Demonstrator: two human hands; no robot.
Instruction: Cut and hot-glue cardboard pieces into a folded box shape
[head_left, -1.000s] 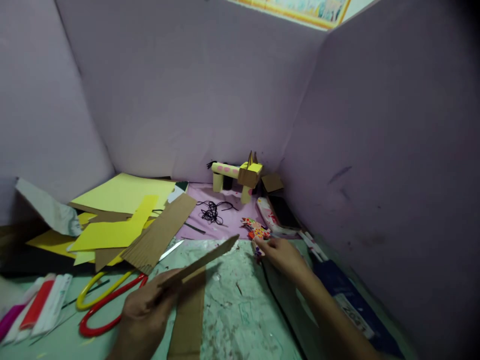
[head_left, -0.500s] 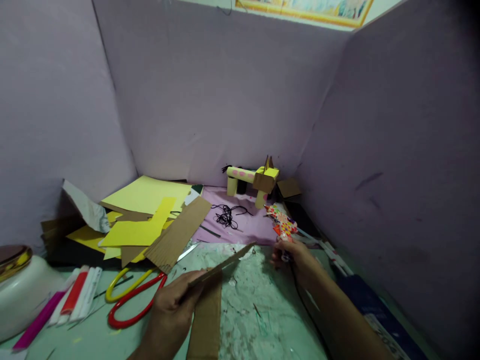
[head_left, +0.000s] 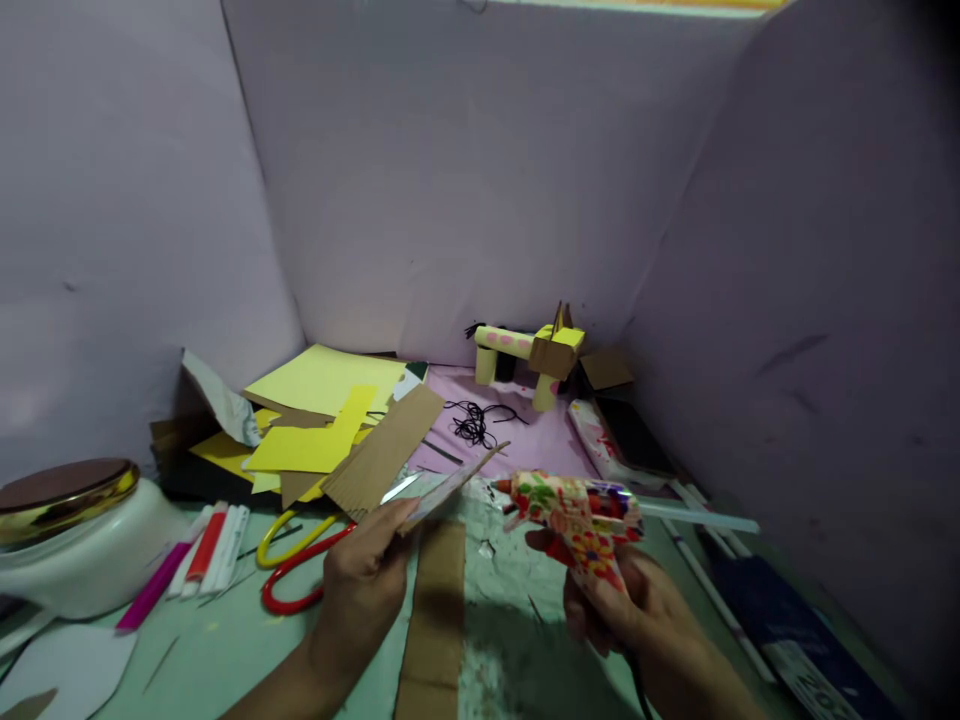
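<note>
My right hand point(head_left: 626, 612) grips a glue gun point(head_left: 577, 512) covered in a bright flowered pattern, with a clear glue stick poking out behind it. Its nozzle points left toward the tip of a thin cardboard strip point(head_left: 457, 484). My left hand point(head_left: 365, 580) pinches that strip near its lower end and holds it tilted above the table. A wider cardboard strip point(head_left: 433, 620) lies flat on the green table between my hands.
Red and yellow scissors point(head_left: 300, 565) lie left of my left hand. Yellow paper and cardboard sheets point(head_left: 330, 420) are piled behind them. A small cardboard animal model point(head_left: 534, 355) stands at the back by black thread point(head_left: 476, 422). A white container point(head_left: 79, 535) and glue sticks point(head_left: 206, 548) sit at left.
My right hand picked the glue gun up from the table's right side and brought it toward the strip. The view shifted, so a white container now shows at left.
</note>
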